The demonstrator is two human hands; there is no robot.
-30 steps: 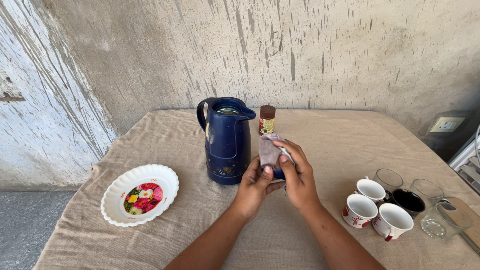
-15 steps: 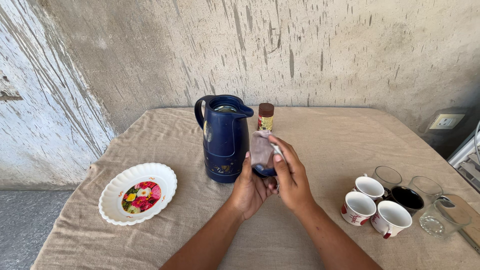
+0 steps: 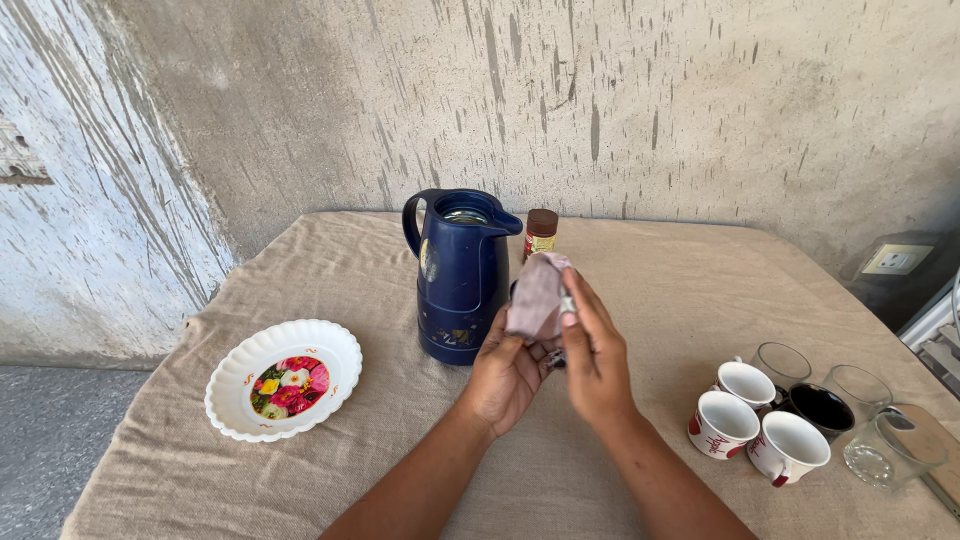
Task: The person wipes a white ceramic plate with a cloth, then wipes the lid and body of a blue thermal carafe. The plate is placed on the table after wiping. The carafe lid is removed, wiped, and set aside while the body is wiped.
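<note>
My left hand [image 3: 510, 372] and right hand [image 3: 595, 350] grip the grey cloth [image 3: 537, 293] around a small dark lid, now raised slightly higher, just right of the blue jug [image 3: 460, 275].

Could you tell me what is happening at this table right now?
A person holds a small greyish cloth up between both hands above a table covered in beige fabric. The left hand cups it from below, the right hand presses it from the side, and something small and dark inside the cloth is mostly hidden. Just behind stand an open dark blue jug and a little brown-lidded jar. A flowered white plate lies to the left; mugs and glasses cluster at the right.
</note>
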